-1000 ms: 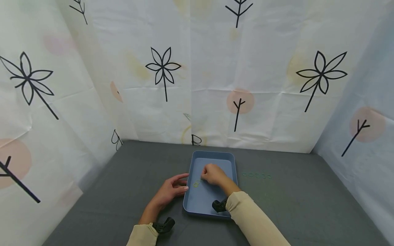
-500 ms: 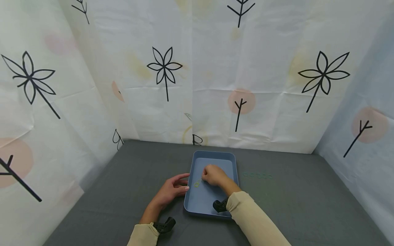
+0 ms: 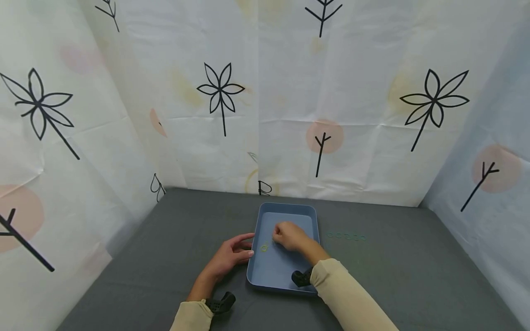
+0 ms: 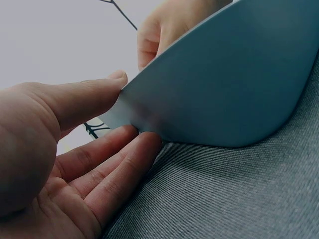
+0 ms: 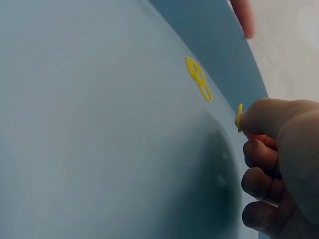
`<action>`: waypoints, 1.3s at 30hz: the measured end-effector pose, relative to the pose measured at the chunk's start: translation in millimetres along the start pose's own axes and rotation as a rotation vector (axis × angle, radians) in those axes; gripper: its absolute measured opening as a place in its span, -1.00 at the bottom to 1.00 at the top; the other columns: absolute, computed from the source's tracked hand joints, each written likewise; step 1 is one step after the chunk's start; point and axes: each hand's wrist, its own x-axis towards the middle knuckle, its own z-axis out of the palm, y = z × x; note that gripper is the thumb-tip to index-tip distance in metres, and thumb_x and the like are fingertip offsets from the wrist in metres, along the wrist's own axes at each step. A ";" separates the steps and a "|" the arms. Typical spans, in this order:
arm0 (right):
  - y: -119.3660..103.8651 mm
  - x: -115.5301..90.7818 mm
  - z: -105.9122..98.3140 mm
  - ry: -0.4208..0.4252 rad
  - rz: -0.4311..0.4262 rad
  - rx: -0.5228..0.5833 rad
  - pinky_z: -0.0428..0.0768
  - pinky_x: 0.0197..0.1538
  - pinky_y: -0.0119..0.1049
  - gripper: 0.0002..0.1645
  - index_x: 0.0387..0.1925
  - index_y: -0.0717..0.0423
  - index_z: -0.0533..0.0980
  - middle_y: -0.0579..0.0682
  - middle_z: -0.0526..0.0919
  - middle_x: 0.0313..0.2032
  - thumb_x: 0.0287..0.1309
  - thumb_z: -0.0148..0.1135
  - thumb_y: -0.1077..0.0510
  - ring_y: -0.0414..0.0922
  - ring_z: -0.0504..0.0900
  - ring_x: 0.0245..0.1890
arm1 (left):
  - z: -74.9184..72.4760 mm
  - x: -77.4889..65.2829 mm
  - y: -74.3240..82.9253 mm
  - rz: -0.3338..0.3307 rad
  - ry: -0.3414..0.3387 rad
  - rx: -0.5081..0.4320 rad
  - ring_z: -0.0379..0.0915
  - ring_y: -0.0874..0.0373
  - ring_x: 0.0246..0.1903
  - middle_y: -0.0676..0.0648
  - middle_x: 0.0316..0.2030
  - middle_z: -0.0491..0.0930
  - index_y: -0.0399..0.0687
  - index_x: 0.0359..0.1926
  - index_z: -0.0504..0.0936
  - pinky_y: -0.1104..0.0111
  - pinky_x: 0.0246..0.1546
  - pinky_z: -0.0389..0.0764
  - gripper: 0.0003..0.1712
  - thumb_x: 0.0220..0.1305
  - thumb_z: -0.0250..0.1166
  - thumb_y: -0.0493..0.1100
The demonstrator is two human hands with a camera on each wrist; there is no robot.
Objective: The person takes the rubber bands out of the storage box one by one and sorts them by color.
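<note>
Right hand (image 3: 290,236) pinched a thin yellow ring (image 5: 239,123); left hand (image 3: 227,255), fingers (image 4: 121,179) parted, touched the smooth tray (image 3: 275,276) near green rings (image 3: 347,236).

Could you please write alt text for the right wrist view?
The right hand pinches a yellow ring over a blue tray, where other yellow rings lie clustered. A bit of the left hand shows at upper right.

Behind the right hand (image 3: 290,236), the beige sleeve (image 3: 352,294) and black wrist camera (image 3: 302,278) have shifted slightly to the right
</note>
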 end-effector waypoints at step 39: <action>38.9 -44.6 -80.9 0.090 0.021 0.018 0.45 -0.38 -0.23 -0.88 -0.32 0.13 0.46 -0.09 0.48 -0.44 0.38 0.05 0.24 -0.17 0.40 -0.53 | 0.1 0.8 -3.7 -0.013 0.016 -0.003 0.52 -0.09 -0.02 -0.39 0.13 0.45 -0.28 0.37 0.32 0.17 -0.04 0.60 -0.33 0.29 0.32 -0.24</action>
